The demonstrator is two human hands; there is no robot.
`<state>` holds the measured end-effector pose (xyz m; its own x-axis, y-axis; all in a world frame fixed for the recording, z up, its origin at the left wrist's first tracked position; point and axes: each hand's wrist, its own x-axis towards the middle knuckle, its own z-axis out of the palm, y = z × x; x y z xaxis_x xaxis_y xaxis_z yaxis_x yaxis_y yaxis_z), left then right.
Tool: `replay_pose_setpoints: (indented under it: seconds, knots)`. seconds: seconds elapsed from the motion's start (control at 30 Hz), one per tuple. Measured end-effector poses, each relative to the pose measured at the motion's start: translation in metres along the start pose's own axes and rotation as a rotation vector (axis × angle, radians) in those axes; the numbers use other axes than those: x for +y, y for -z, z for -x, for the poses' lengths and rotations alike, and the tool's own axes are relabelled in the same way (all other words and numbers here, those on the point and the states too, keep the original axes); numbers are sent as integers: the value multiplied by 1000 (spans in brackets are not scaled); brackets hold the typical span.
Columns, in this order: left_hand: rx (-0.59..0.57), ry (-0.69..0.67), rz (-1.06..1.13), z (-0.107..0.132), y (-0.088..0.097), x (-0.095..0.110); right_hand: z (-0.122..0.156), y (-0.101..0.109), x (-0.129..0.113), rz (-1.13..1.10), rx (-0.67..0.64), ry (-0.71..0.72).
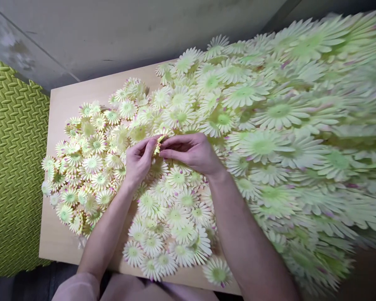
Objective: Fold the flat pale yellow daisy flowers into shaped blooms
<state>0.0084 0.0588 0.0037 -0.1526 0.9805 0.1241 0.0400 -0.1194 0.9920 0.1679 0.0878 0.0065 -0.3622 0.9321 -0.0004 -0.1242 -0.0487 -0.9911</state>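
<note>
My left hand (140,159) pinches a small, folded pale-yellow artificial flower piece (158,144) between thumb and fingers. From the other side, my right hand (191,152) brings its thumb and fingertips together at the same piece. The flower piece is seen edge-on, and part of it is hidden by my fingers. Both hands are over the middle of the table, just above loose flower heads. Smaller layered flower heads (97,144) with pink tips are heaped to the left of my left hand. Between my forearms lie flatter flower layers (175,215) with pale green centres.
A large pile of bigger cream-green flower layers (278,110) covers the right side. The wooden table (65,100) shows bare along its left edge. A grey wall (138,33) stands behind it, and a yellow-green textured foam mat (14,167) stands upright at left.
</note>
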Motion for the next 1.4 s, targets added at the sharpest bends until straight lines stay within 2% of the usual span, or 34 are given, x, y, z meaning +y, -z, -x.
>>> replay_pose_setpoints:
  seconds: [0.63, 1.0, 1.23, 1.4]
  knots:
    - [8, 33, 23, -1, 1, -5, 0, 0, 0, 7, -17, 2]
    - [-46, -7, -30, 1, -2, 2, 2, 5, 2, -4, -60, 3]
    - [7, 14, -30, 0, 0, -1, 0, 2, -1, -10, -14, 32]
    - [-68, 89, 142, 1, 1, -6, -3, 1, -3, -71, 71, 47]
